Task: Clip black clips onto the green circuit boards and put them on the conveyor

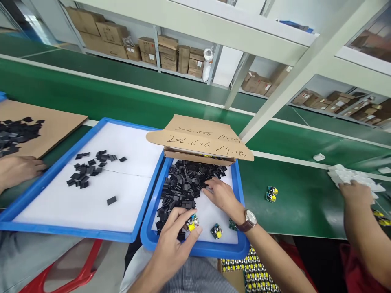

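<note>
My left hand (pixel 179 234) holds a small circuit board (pixel 192 223) with a yellow part between thumb and fingers, over the front of a blue-rimmed tray (pixel 244 244). My right hand (pixel 221 195), a watch on its wrist, reaches into the same tray at the right edge of a heap of small black pieces (pixel 183 183). Its thumb and fingertips come together there; what they hold, if anything, is too small to make out. Another board (pixel 216 231) lies on the tray's white liner, and a further green board (pixel 232 224) is partly hidden by my right wrist.
A cardboard box (pixel 201 140) with handwriting stands at the tray's back. Left is a second blue tray (pixel 137 219) with black pieces. Two boards (pixel 271 194) lie on the green table (pixel 299 203). Other people's hands (pixel 23 171) are at both sides; packed boards (pixel 259 272) are below.
</note>
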`<state>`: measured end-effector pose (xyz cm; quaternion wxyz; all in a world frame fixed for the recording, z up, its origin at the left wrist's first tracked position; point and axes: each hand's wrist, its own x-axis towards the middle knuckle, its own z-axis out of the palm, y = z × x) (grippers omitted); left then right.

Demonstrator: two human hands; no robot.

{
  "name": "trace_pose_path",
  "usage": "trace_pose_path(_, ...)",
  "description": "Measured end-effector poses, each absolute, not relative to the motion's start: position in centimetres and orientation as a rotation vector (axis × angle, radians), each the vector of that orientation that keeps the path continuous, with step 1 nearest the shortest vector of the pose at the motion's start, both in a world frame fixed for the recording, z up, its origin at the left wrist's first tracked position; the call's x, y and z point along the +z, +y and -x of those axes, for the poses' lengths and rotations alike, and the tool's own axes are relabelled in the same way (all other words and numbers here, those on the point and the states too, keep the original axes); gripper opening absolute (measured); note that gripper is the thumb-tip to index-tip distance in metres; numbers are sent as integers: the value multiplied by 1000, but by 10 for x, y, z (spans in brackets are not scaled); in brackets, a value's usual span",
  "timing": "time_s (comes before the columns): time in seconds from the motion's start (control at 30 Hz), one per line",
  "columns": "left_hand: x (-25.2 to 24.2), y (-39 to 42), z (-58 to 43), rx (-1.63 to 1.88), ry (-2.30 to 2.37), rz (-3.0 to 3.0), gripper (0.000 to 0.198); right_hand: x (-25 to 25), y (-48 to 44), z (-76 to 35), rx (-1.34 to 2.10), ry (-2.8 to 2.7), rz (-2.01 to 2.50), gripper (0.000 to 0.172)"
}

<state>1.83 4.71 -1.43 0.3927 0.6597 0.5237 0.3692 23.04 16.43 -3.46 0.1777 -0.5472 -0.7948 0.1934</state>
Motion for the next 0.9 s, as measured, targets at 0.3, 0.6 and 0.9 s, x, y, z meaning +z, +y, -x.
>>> trace_pose_path(0.3, -25, 53, -2, 966, 1134, -1223, 42, -25, 140, -238, 687, -2080, 1451, 26)
trace_pose_path(0.6, -15, 74, -19, 1027, 1031, -1101, 28, 2, 93, -210, 1158, -1736, 1221, 27)
trace_pose_path(0.9, -11, 73, -19, 940, 953, -1078, 21, -2, 68, -203, 827, -1732, 1048, 31)
